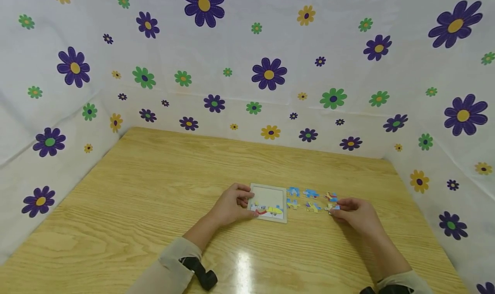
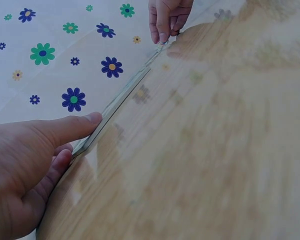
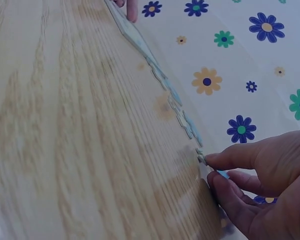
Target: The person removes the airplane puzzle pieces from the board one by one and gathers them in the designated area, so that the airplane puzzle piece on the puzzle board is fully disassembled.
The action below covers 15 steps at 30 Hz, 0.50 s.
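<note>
A square jigsaw puzzle tray with a pale border lies flat on the table. Along its bottom, fitted pieces show a yellow and red picture; bare board shows above them. My left hand grips the tray's left side between thumb and fingers, also seen on the tray edge in the left wrist view. To the tray's right, loose jigsaw pieces lie in two rows. At the lower right of these, my right hand pinches a jigsaw piece between thumb and fingertips; the fingers partly cover it.
The wood-grain table stretches around the puzzle on all sides. A white cloth printed with flowers hangs behind it and at both sides. Dark wrist straps sit over the sleeves.
</note>
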{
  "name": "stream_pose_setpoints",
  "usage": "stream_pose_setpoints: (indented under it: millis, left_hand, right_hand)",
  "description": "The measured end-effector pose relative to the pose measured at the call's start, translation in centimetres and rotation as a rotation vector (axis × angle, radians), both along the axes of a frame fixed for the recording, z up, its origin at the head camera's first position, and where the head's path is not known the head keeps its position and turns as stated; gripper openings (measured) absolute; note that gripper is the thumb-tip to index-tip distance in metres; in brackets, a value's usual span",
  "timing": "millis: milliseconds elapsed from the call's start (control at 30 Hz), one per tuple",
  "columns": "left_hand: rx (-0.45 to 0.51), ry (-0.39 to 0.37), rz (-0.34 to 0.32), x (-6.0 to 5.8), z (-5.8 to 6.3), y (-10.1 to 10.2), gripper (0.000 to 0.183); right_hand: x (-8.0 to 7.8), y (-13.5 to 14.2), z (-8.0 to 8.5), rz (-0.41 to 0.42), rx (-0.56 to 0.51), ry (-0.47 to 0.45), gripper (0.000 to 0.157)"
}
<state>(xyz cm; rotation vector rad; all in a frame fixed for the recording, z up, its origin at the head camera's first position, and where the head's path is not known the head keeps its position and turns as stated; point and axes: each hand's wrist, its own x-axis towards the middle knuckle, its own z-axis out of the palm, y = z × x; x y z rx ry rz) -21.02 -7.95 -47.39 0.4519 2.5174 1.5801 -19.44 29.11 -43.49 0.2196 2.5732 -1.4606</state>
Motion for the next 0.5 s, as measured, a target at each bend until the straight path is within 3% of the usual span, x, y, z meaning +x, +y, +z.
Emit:
stream_pose_setpoints:
  millis: [267, 500]
  left_hand:
    - [-0.01, -0.007, -0.003, -0.14, -0.32, 0.2, 0.056]
    - [-0.013, -0.006, 0.002, -0.22, -0.31, 0.02, 0.055]
  right_hand:
    - [0.18, -0.21, 0.5, 0.008, 0.088, 0.005, 0.045]
    - [-0.26, -0.93, 0.77, 0.009, 0.112, 0.042, 0.049]
